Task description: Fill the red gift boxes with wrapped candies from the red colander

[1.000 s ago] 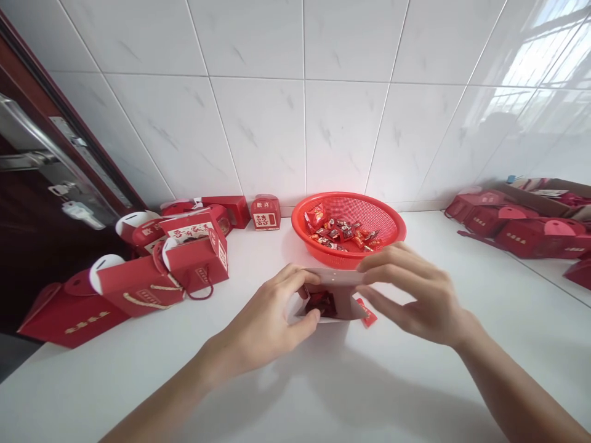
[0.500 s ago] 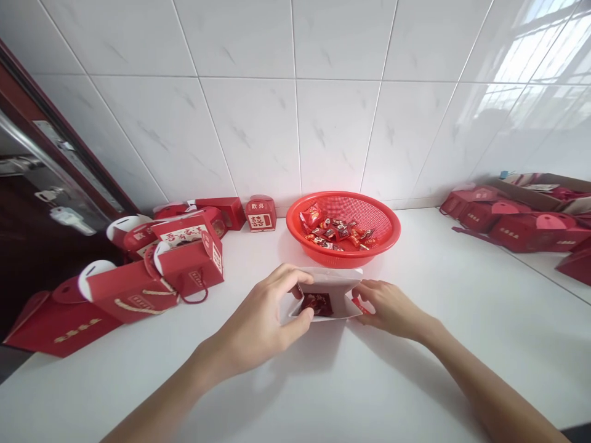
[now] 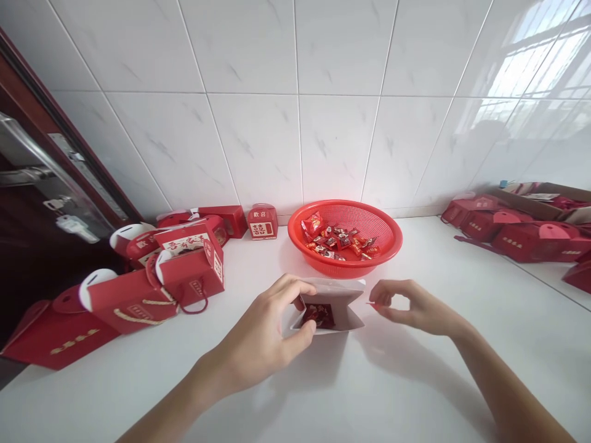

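White, smooth tabletop set against a wall of glossy white marbled tiles. Left hand grasping the left end of a small open-topped paper box with pale inner walls; thumb at the near edge, fingers about the far-left side. Box sits near the middle of the tabletop, mouth facing up towards the wearer, in front of the basket. Inside, towards the left end, a dark red shiny wrapped packet with pale lettering (too small to read). Right hand just right of the box, apart from it, thumb and forefinger pinched on a thin red-and-white packet, seen nearly edge-on and mostly covered by the fingers. Behind the box, a round red plastic basket with perforated sides, holding a loose scatter of red, brown and orange wrapped sweets. Left of the basket, near the wall, a small red cardboard box with a cream character panel, upright. Farther left, a cluster of red cardboard gift boxes, some with cord handles, crowded together. Far right, more red cardboard boxes with gold lettering, beside an open brown cardboard carton. Left edge: dark reddish-brown door, silver keys at its lock.
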`<act>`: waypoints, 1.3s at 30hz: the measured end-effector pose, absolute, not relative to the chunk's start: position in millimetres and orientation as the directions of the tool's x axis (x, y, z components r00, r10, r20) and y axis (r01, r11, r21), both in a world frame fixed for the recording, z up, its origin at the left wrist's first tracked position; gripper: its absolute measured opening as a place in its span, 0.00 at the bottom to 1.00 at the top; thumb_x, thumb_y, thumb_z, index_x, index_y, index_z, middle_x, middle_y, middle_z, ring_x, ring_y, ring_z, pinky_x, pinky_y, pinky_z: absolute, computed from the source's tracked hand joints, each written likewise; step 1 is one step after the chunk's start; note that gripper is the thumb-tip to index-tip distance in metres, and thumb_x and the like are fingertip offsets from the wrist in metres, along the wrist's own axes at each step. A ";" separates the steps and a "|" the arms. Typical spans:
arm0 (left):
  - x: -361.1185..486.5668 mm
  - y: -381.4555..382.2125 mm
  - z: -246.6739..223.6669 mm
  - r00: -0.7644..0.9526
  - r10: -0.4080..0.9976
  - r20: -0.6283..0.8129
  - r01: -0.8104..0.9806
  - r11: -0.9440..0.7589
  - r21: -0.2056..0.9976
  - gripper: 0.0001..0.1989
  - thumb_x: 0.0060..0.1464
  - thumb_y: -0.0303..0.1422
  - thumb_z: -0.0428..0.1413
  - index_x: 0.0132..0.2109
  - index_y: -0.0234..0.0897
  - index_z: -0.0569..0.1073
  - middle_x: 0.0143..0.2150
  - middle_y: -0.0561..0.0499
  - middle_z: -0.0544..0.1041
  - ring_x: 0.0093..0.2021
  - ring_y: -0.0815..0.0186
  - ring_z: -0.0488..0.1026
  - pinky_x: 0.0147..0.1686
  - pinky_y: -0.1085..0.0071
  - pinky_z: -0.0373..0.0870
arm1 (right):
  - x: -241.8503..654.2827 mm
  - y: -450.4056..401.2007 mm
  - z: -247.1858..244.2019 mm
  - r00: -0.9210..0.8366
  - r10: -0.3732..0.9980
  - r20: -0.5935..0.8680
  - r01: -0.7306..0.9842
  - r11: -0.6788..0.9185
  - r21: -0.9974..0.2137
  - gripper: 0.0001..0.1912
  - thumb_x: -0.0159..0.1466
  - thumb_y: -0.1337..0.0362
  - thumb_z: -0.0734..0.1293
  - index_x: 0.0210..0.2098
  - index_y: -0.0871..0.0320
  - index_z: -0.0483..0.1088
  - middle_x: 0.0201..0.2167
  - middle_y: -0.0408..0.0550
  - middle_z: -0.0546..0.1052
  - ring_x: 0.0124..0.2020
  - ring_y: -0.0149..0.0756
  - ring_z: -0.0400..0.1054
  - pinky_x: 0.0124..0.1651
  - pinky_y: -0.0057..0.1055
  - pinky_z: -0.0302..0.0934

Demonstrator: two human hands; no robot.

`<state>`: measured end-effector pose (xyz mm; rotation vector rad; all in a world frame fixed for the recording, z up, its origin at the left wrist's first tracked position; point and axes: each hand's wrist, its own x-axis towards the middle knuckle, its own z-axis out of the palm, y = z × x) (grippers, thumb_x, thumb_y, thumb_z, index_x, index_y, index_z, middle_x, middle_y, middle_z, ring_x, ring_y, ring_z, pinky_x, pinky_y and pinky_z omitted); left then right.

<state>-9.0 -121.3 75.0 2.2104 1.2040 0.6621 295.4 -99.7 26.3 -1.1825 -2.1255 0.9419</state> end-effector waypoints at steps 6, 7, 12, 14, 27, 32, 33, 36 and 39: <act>-7.4 -121.2 76.1 0.493 0.850 0.184 0.564 -0.474 0.677 0.12 0.59 0.31 0.55 0.50 0.45 0.72 0.50 0.52 0.75 0.48 0.63 0.74 0.50 0.66 0.73 | 286.0 -114.9 63.5 -0.374 0.804 0.463 0.002 0.499 -0.866 0.06 0.65 0.63 0.70 0.40 0.56 0.74 0.28 0.46 0.74 0.29 0.33 0.68 0.30 0.30 0.65; -7.0 -121.4 76.4 0.495 0.848 0.188 0.554 -0.475 0.684 0.12 0.59 0.30 0.55 0.50 0.46 0.72 0.51 0.53 0.75 0.49 0.63 0.74 0.51 0.67 0.73 | 278.3 -117.7 70.4 -0.373 0.780 0.503 0.010 0.545 -0.838 0.05 0.65 0.65 0.70 0.41 0.56 0.74 0.30 0.47 0.75 0.31 0.33 0.69 0.33 0.31 0.66; -6.1 -122.2 75.8 0.504 0.844 0.183 0.517 -0.464 0.719 0.12 0.60 0.30 0.55 0.50 0.47 0.71 0.50 0.54 0.75 0.47 0.64 0.74 0.50 0.67 0.73 | 236.2 -122.6 99.0 -0.546 0.597 0.588 0.081 0.736 -0.672 0.12 0.64 0.72 0.68 0.47 0.56 0.73 0.36 0.47 0.78 0.35 0.34 0.69 0.41 0.35 0.68; -6.3 -122.6 75.4 0.510 0.842 0.178 0.513 -0.463 0.723 0.11 0.60 0.30 0.55 0.49 0.47 0.71 0.48 0.54 0.75 0.45 0.64 0.74 0.48 0.67 0.73 | 223.3 -118.4 101.4 -0.586 0.543 0.601 0.093 0.782 -0.616 0.13 0.64 0.73 0.67 0.47 0.56 0.73 0.35 0.47 0.77 0.34 0.33 0.68 0.37 0.32 0.67; -6.0 -123.1 75.3 0.501 0.840 0.208 0.514 -0.483 0.709 0.12 0.58 0.28 0.55 0.48 0.46 0.72 0.50 0.52 0.75 0.45 0.64 0.75 0.47 0.66 0.75 | 209.9 -115.1 90.7 -0.765 0.437 0.473 0.521 0.852 0.055 0.15 0.71 0.72 0.58 0.28 0.59 0.67 0.25 0.45 0.68 0.27 0.32 0.55 0.35 0.33 0.51; -6.6 -125.4 76.7 0.503 0.845 0.182 0.549 -0.476 0.687 0.12 0.59 0.30 0.55 0.50 0.45 0.72 0.48 0.52 0.75 0.44 0.63 0.75 0.47 0.65 0.75 | 227.1 -119.1 103.1 -0.747 0.488 0.451 0.530 0.847 -0.040 0.13 0.71 0.72 0.58 0.35 0.59 0.73 0.26 0.46 0.71 0.28 0.33 0.61 0.36 0.33 0.55; -6.6 -125.8 77.0 0.505 0.846 0.171 0.556 -0.471 0.685 0.12 0.59 0.31 0.55 0.50 0.45 0.71 0.48 0.52 0.75 0.45 0.63 0.75 0.48 0.64 0.75 | 231.1 -119.6 105.8 -0.736 0.501 0.455 0.527 0.846 -0.077 0.12 0.71 0.71 0.59 0.38 0.59 0.74 0.27 0.46 0.72 0.29 0.33 0.62 0.36 0.33 0.56; -6.2 -126.7 77.9 0.514 0.845 0.147 0.568 -0.464 0.680 0.11 0.60 0.31 0.54 0.50 0.45 0.71 0.50 0.51 0.75 0.46 0.62 0.75 0.49 0.64 0.74 | 239.9 -122.4 112.4 -0.704 0.534 0.468 0.521 0.836 -0.170 0.09 0.70 0.68 0.61 0.40 0.57 0.74 0.27 0.46 0.74 0.29 0.33 0.66 0.34 0.33 0.59; -6.7 -127.0 77.8 0.515 0.846 0.140 0.578 -0.463 0.672 0.12 0.60 0.32 0.54 0.51 0.45 0.71 0.52 0.51 0.74 0.47 0.62 0.75 0.50 0.64 0.74 | 248.4 -127.9 115.9 -0.657 0.542 0.524 0.458 0.839 -0.294 0.08 0.69 0.66 0.64 0.35 0.54 0.75 0.24 0.44 0.74 0.25 0.32 0.66 0.32 0.33 0.62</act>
